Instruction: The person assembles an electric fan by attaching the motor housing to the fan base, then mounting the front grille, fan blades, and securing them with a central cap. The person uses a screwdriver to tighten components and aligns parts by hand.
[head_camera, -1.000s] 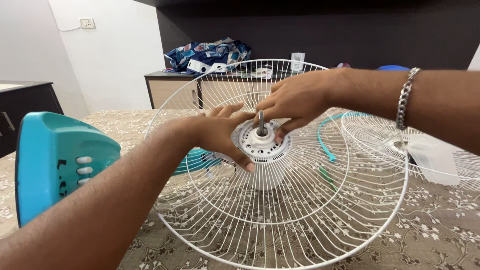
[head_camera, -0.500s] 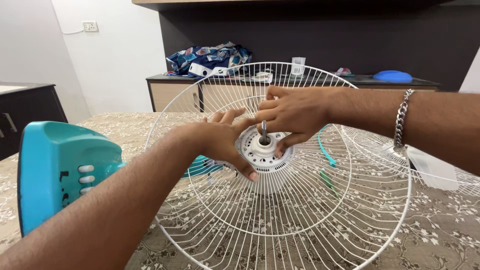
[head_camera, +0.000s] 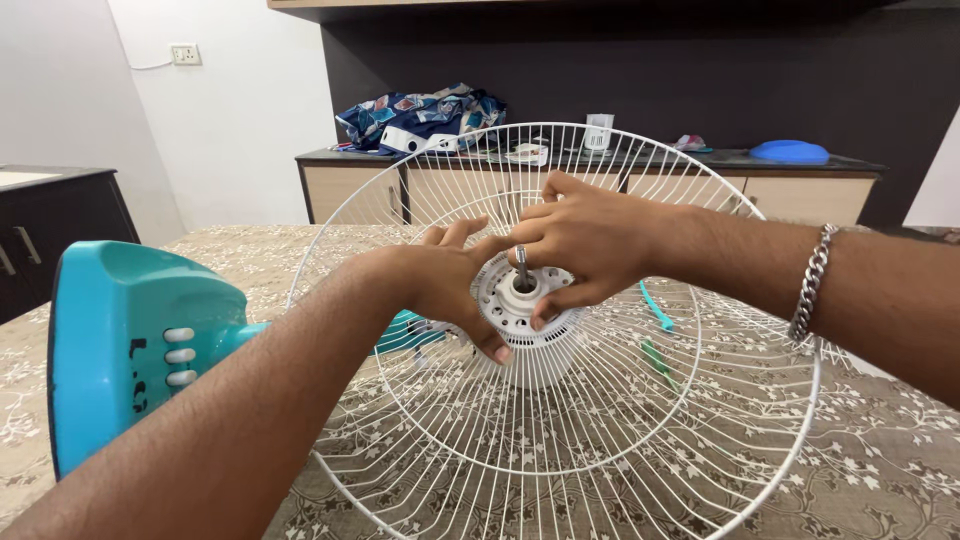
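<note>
head view: rear fan guard (head_camera: 560, 440) already sits over the motor shaft (head_camera: 520, 266), tilted up off the patterned desk (head_camera: 880, 450); no blade is mounted yet. left hand (head_camera: 445, 280) braces the white hub (head_camera: 515, 305), right hand (head_camera: 590, 245) pinches its rim. teal fan base (head_camera: 130, 345) stands left. no containers hold anything visible.

head cam | looks forward-down | close over table (head_camera: 880, 470) | single view
</note>
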